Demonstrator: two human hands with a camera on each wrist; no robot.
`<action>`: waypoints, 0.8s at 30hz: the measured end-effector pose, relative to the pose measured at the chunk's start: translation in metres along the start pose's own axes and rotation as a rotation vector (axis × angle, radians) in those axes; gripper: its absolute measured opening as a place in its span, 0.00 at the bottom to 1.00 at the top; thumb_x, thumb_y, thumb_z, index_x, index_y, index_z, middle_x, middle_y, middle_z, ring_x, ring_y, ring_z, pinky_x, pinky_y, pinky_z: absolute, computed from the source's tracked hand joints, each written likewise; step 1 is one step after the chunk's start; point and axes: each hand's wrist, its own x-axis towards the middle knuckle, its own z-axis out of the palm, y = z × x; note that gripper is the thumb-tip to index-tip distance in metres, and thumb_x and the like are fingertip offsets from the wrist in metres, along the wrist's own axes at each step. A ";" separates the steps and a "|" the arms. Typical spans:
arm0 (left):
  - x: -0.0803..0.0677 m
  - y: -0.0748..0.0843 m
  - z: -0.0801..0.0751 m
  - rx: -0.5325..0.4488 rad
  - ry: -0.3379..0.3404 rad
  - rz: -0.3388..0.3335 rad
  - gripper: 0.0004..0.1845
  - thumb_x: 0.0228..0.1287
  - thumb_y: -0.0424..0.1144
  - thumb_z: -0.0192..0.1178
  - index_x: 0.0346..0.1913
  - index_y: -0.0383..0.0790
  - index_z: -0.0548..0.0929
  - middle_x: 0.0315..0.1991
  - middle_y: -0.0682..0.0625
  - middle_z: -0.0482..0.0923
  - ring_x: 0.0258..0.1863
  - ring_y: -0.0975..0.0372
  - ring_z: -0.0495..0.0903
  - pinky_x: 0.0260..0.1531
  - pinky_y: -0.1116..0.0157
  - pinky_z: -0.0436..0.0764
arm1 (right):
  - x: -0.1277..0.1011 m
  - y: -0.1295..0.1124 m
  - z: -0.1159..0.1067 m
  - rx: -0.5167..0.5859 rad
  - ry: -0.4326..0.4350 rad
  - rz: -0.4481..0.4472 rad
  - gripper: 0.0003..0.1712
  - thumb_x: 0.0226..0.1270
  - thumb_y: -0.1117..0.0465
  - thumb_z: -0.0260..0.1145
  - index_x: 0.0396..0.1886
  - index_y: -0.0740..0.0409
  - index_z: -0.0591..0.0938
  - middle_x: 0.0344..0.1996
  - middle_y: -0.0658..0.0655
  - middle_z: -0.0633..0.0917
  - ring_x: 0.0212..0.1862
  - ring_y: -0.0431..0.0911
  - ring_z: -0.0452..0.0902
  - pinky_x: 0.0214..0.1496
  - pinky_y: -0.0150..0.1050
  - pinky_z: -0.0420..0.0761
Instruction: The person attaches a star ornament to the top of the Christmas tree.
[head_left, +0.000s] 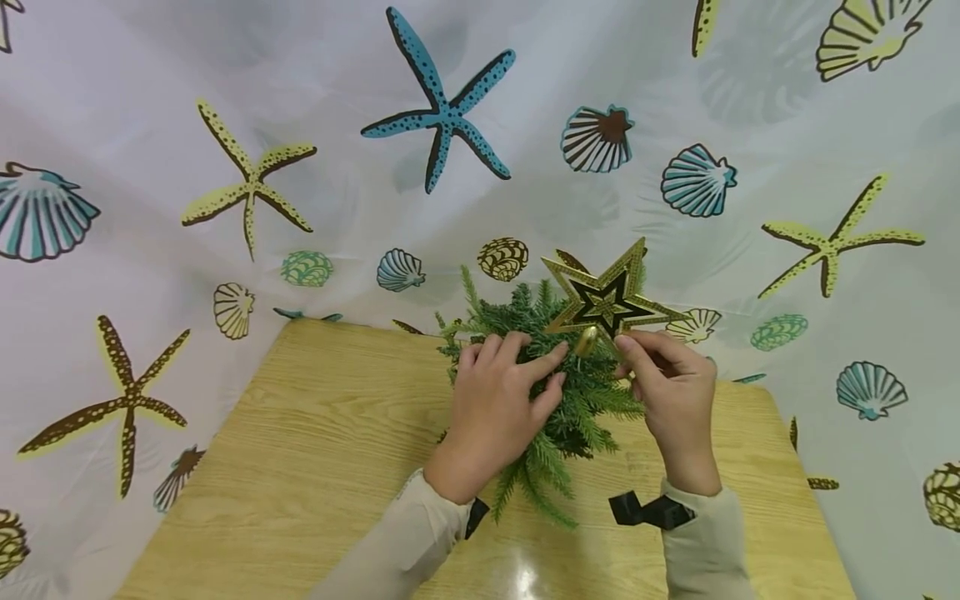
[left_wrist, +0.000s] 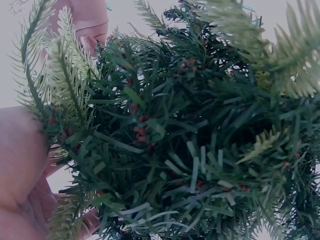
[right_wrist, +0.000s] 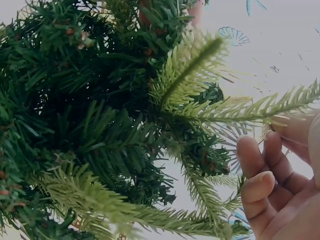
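A small artificial green fir tree stands on the wooden table, seen from above. A gold and black star topper sits tilted at its tip, with a gold base. My left hand lies over the upper branches, its fingers and thumb closed around them just left of the star's base. My right hand pinches the star's lower part from the right. The left wrist view shows the branches filling the frame beside my palm. The right wrist view shows the branches and my curled fingers.
A white sheet printed with starfish and shells hangs behind the table and drapes around it. Black wrist straps show at both beige sleeves. Bare table surface lies left of the tree and in front of it.
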 end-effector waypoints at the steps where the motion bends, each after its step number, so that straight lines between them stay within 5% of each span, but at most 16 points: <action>1: 0.000 0.000 0.000 0.002 -0.002 -0.002 0.18 0.67 0.54 0.55 0.58 0.64 0.79 0.49 0.50 0.77 0.45 0.56 0.74 0.45 0.52 0.70 | 0.000 0.000 0.000 -0.001 0.000 -0.004 0.07 0.63 0.66 0.66 0.38 0.64 0.87 0.29 0.61 0.83 0.21 0.52 0.78 0.16 0.35 0.71; 13: 0.002 -0.001 0.001 0.007 -0.019 0.003 0.18 0.67 0.54 0.55 0.59 0.64 0.79 0.53 0.52 0.78 0.45 0.56 0.74 0.44 0.53 0.70 | -0.003 0.003 0.001 -0.077 -0.027 -0.035 0.06 0.64 0.66 0.66 0.38 0.60 0.88 0.28 0.58 0.82 0.23 0.53 0.77 0.17 0.37 0.72; 24: 0.001 -0.002 0.001 0.023 -0.017 0.018 0.18 0.66 0.54 0.55 0.58 0.64 0.80 0.52 0.52 0.78 0.45 0.56 0.75 0.46 0.52 0.71 | -0.003 -0.020 0.007 -0.116 -0.087 -0.055 0.07 0.62 0.73 0.64 0.38 0.72 0.85 0.26 0.64 0.80 0.23 0.57 0.77 0.19 0.33 0.75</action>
